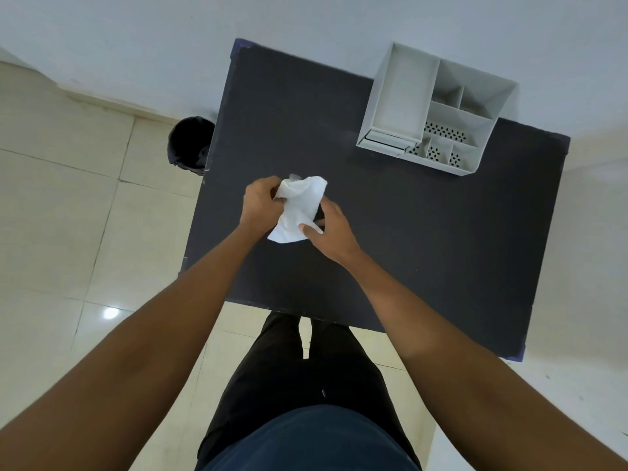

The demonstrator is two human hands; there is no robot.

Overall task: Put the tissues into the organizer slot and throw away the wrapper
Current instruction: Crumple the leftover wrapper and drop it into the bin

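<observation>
A white pack of tissues [297,209] is held over the middle of the dark table [424,239]. My left hand [260,202] grips its upper left part, where a bit of clear wrapper [295,177] sticks up. My right hand [328,232] holds its lower right side, thumb pressed on the white surface. The pack is bent and crumpled between the hands. A grey organizer [394,96] with one long slot and several small compartments stands at the table's far right corner, against the wall.
A black waste bin [190,144] stands on the tiled floor just left of the table's far edge. A white wall runs behind the table. My legs are at the near edge of the table.
</observation>
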